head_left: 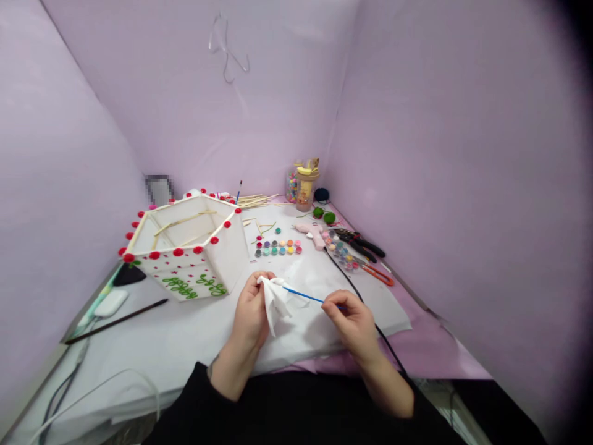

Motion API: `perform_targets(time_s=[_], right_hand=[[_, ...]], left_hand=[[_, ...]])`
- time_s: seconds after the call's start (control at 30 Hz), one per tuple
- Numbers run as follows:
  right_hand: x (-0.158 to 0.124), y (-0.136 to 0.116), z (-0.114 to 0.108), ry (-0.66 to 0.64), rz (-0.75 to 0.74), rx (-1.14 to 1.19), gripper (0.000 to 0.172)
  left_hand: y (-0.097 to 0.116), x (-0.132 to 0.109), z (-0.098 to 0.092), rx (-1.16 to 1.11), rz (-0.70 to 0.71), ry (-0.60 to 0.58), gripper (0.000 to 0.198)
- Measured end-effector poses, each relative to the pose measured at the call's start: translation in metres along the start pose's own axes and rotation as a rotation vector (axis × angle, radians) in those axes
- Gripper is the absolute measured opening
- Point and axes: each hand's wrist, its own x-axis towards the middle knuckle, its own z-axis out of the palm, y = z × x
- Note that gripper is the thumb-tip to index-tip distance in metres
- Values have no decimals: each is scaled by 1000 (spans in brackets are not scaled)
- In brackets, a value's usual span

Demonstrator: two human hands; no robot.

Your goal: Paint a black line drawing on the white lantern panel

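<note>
Thin blue-handled paintbrush (303, 297) spans the gap between both hands, low over the white paper-covered surface (185, 340). Right hand (353, 321) pinches its rear end, fingers closed narrow. The left hand (250, 315) has its fingers clamped on a crumpled white tissue (277, 304) wrapped round the brush tip, which is hidden. Just behind stand a white hexagonal box with red pompoms (194, 250) and a row of small paint pots (278, 248). A black cable (345, 278) runs beside the right hand.

We are looking at a craft booth: lilac walls (208, 111) are enclosing a table (185, 334) carrying paint pots (278, 247), wooden sticks (254, 200), pliers (359, 242) and a paintbrush (303, 296).
</note>
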Motion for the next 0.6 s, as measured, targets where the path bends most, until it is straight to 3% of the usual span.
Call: perform_targets(time_s=[0.27,0.6], right_hand=[[5,14,-17,73,22,43,28],[3,12,5,-25,80,110,40]], left_hand=[[11,6,-11,-47,30,31,50],[-2,-6,0,-18,-42,-45,53]])
